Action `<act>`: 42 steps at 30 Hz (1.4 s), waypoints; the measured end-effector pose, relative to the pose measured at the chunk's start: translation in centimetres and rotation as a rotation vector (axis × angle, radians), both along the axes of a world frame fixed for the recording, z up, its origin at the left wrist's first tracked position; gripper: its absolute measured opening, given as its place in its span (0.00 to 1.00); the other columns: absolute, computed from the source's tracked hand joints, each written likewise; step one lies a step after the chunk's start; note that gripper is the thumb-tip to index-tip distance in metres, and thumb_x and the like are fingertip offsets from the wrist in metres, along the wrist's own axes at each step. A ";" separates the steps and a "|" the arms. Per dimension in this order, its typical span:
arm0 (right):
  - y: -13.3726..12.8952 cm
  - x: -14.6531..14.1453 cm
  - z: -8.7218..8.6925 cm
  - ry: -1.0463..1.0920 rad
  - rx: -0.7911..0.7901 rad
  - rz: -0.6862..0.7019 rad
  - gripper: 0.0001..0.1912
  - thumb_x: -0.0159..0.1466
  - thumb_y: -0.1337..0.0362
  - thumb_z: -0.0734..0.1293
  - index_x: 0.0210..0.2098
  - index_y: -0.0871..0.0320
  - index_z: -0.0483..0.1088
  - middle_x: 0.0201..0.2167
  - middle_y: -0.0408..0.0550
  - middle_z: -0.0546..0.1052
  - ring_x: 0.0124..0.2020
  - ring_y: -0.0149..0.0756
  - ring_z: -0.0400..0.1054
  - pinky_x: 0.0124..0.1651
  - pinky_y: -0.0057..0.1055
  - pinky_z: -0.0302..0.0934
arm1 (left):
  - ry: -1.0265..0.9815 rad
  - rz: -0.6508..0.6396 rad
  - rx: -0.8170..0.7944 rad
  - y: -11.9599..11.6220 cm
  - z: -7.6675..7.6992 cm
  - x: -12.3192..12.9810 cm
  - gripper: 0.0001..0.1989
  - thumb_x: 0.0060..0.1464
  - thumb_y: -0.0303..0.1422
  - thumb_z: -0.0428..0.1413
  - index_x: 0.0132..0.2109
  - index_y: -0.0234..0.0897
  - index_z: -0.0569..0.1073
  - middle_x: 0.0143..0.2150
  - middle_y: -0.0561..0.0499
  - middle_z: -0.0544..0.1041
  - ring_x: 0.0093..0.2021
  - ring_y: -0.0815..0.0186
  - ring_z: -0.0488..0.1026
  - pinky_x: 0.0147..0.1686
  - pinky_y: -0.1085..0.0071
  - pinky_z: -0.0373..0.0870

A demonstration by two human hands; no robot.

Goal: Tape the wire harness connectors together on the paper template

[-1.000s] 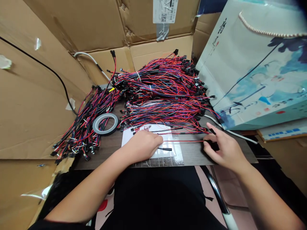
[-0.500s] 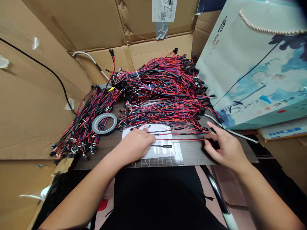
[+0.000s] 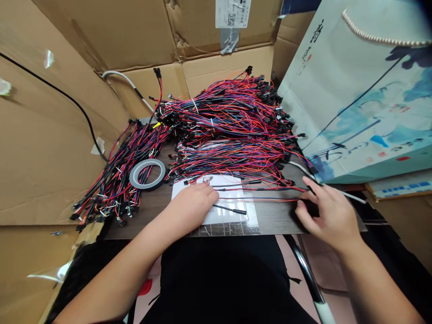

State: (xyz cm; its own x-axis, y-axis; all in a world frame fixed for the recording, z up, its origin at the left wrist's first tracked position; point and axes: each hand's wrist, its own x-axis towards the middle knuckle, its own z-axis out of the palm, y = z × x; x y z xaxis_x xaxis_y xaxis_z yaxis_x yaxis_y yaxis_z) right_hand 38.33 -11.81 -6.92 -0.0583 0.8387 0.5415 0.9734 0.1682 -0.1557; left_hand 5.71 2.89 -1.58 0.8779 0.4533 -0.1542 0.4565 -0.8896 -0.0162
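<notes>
Stretched low across the table is a red-and-blue wire harness, running between my two hands. Over the white sheet, my left hand is closed on its left part, and a short black-sleeved lead sticks out from under the fingers. At the right, my right hand pinches the harness's other end, with a black connector between the fingers. Just behind lie rows of red, blue and black harnesses, with a larger tied pile further back.
A grey tape roll lies left of the sheet, beside another harness heap. Cardboard walls rise at the left and back. A large painted paper bag stands at the right, near a white cable.
My right hand has moved right with its end of the harness. The black-sleeved lead by my left hand has shifted slightly right and tilted down.
</notes>
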 end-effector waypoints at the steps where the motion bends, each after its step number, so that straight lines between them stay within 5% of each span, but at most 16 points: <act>1: -0.2 0.0 0.0 0.007 0.000 0.000 0.43 0.59 0.67 0.69 0.70 0.56 0.50 0.34 0.47 0.77 0.33 0.43 0.68 0.39 0.40 0.64 | -0.016 0.004 0.008 -0.1 -0.1 0.0 0.08 0.60 0.23 0.50 0.41 0.34 0.73 0.41 0.44 0.77 0.44 0.57 0.74 0.43 0.63 0.72; 7: -1.0 -0.1 0.0 0.036 -0.014 0.009 0.43 0.58 0.67 0.69 0.70 0.55 0.50 0.33 0.45 0.78 0.32 0.40 0.67 0.39 0.39 0.64 | -0.105 0.047 -0.023 -0.4 -0.7 -0.5 0.10 0.63 0.25 0.48 0.45 0.35 0.73 0.41 0.45 0.77 0.44 0.58 0.75 0.45 0.61 0.73; 16: -1.7 0.3 -0.6 0.058 -0.008 -0.155 0.41 0.59 0.64 0.69 0.69 0.55 0.54 0.35 0.47 0.78 0.37 0.44 0.69 0.44 0.42 0.66 | -0.123 0.144 -0.146 -1.3 -1.0 0.8 0.12 0.69 0.32 0.42 0.45 0.35 0.70 0.36 0.46 0.77 0.39 0.59 0.76 0.38 0.65 0.71; 28: -1.6 -0.3 -0.1 0.250 -0.057 -0.291 0.32 0.63 0.61 0.67 0.66 0.55 0.60 0.38 0.49 0.78 0.45 0.47 0.71 0.53 0.45 0.66 | -0.100 0.041 -0.100 -1.7 -0.9 1.9 0.09 0.62 0.24 0.46 0.41 0.35 0.70 0.39 0.47 0.73 0.41 0.60 0.70 0.40 0.66 0.68; 42: -0.6 -1.4 -0.6 0.277 -0.060 -0.254 0.30 0.62 0.62 0.68 0.63 0.54 0.63 0.37 0.47 0.78 0.47 0.46 0.71 0.52 0.41 0.65 | -0.153 0.114 -0.285 1.0 -0.4 0.1 0.15 0.68 0.33 0.45 0.39 0.37 0.75 0.36 0.49 0.79 0.39 0.62 0.76 0.39 0.68 0.66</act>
State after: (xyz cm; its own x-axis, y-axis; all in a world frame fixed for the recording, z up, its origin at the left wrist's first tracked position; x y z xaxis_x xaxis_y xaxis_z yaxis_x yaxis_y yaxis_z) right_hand 36.92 -12.43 -7.48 0.2976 0.8382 0.4570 0.9024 -0.0906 -0.4214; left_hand 5.82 3.84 -2.01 0.8470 0.5073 -0.1591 0.5309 -0.7919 0.3017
